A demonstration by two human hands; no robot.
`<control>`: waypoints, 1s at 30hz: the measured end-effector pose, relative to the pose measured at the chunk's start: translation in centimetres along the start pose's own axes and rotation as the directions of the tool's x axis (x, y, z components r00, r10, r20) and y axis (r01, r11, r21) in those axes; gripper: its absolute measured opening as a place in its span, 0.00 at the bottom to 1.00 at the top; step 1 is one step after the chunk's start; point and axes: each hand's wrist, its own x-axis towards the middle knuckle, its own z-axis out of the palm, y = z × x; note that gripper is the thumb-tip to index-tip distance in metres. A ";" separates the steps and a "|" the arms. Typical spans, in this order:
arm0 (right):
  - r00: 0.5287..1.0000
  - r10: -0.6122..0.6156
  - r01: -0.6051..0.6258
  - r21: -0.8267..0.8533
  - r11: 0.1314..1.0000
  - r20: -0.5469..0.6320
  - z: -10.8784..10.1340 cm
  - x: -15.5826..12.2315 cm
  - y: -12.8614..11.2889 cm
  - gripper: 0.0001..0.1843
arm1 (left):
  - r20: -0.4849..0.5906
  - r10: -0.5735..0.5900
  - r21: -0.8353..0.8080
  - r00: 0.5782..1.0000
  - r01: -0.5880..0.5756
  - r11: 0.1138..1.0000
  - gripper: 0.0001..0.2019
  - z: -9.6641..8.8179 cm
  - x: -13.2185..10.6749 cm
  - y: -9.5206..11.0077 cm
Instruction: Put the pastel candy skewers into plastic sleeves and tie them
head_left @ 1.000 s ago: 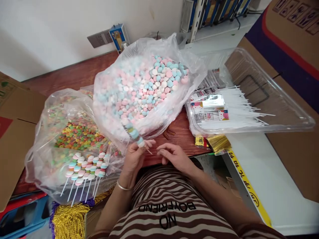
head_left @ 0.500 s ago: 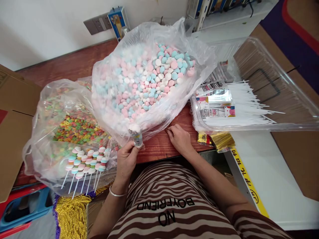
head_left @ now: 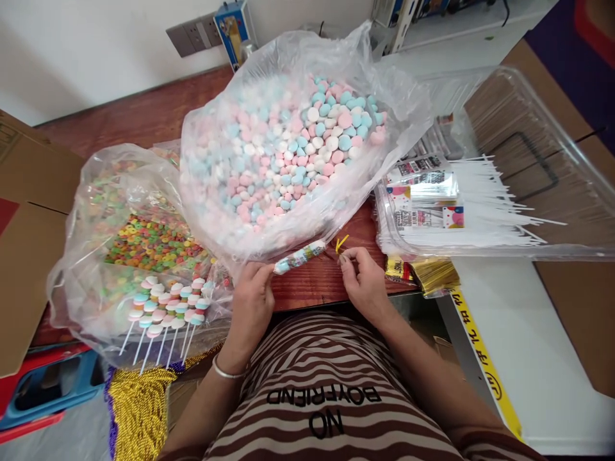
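My left hand (head_left: pixel 253 298) is closed on one end of a wrapped candy skewer (head_left: pixel 300 257), a slim printed clear sleeve that points up and right over the table. Just right of its far tip, my right hand (head_left: pixel 364 278) pinches a bent gold twist tie (head_left: pixel 341 244). Tie and sleeve are apart. To the left, several unwrapped candy skewers (head_left: pixel 168 307) of pink, white and blue discs with coloured rings on white sticks lie on a clear bag (head_left: pixel 72 282). Behind my hands spreads a large open bag of pastel candy discs (head_left: pixel 331 137).
Coloured candy rings (head_left: pixel 148 243) fill the left bag. At right, a clear plastic tray (head_left: pixel 480 251) holds white sticks (head_left: pixel 485 205) and printed sleeves (head_left: pixel 427 192). A bundle of gold twist ties (head_left: pixel 435 274) lies before it. Cardboard (head_left: pixel 33 256) stands at far left.
The wrapped skewer has swung from nearly upright to slanting right. My right hand has lifted from the table edge and now shows a gold twist tie in its fingers.
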 end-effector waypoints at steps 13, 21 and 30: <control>0.998 -0.039 0.046 0.115 0.992 -0.056 -1.1 -0.1 -2.5 0.10 | -0.015 0.123 0.165 0.992 -0.119 0.979 0.20 1.8 0.3 0.5; 0.883 0.207 -0.436 0.573 0.694 0.422 1.4 -0.9 -6.2 0.17 | 0.036 0.158 0.162 0.987 -0.162 0.973 0.10 3.2 0.4 2.7; 0.877 0.256 -0.463 0.569 0.680 0.407 1.9 -0.6 -5.5 0.18 | -0.047 0.170 0.032 0.984 -0.168 0.985 0.16 3.7 0.2 2.5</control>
